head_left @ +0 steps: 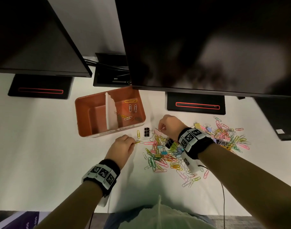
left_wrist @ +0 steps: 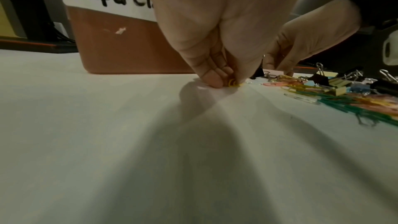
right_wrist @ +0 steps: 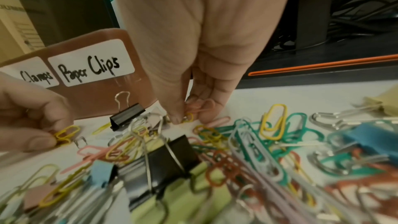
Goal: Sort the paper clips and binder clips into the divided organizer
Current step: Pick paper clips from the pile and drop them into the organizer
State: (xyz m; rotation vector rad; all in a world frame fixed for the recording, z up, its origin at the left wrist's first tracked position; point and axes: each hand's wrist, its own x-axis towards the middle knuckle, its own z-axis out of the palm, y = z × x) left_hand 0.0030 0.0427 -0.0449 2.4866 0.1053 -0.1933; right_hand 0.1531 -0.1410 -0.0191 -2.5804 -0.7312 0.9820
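The orange organizer (head_left: 85, 113) has a white divider (head_left: 110, 113); its right compartment holds several paper clips (head_left: 130, 107), and labels on its front (right_wrist: 90, 67) read "Clamps" and "Paper Clips". My left hand (head_left: 133, 143) pinches a yellow paper clip (left_wrist: 233, 83) against the table just in front of the organizer. My right hand (head_left: 160, 128) pinches a pink paper clip (right_wrist: 201, 107) and a small yellow one (right_wrist: 189, 117) at the pile's far left edge. A black binder clip (head_left: 146, 131) stands between the hands. The mixed pile (head_left: 174, 156) spreads right.
Two dark monitors (head_left: 207, 47) overhang the white table (head_left: 42, 146); their stands (head_left: 196, 104) with red-lit slots sit behind. A cable box (head_left: 111, 70) lies behind the organizer. A loose yellow clip (head_left: 138, 134) lies beside the black binder clip. A dark device (head_left: 283, 123) is far right.
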